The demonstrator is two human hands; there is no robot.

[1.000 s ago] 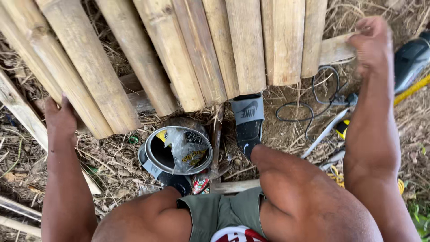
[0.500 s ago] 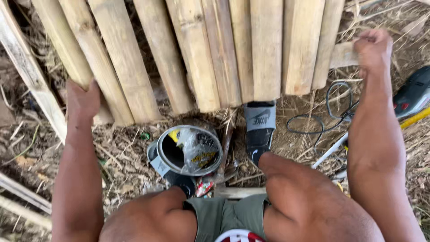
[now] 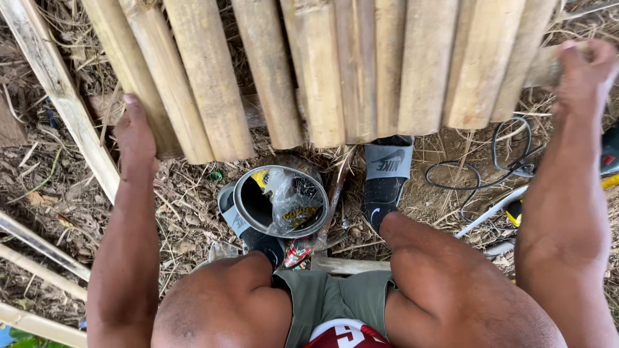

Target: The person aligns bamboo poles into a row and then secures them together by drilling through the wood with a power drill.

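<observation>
On the straw-littered ground in front of the squatting person lies a panel of split bamboo slats (image 3: 335, 71), set side by side and resting on a cross rail (image 3: 545, 67) that shows at the right edge. The left hand (image 3: 135, 135) is clamped on the near end of the outermost left slat, thumb up along its edge, and the right hand (image 3: 583, 64) is closed around the end of the cross rail; both grips look firm, with nothing else held in either. Judging by how the slats lie, the panel seems largely assembled: the slats are close together and roughly even at their near ends, though a few gaps and uneven ends show, so squaring and fastening may remain. Between the knees sits a round metal tin (image 3: 280, 201) with a crumpled plastic bag inside, just beside a grey slipper (image 3: 387, 169). A black cable (image 3: 490, 161) loops on the ground to the right, near a yellow-handled tool (image 3: 516, 209).
</observation>
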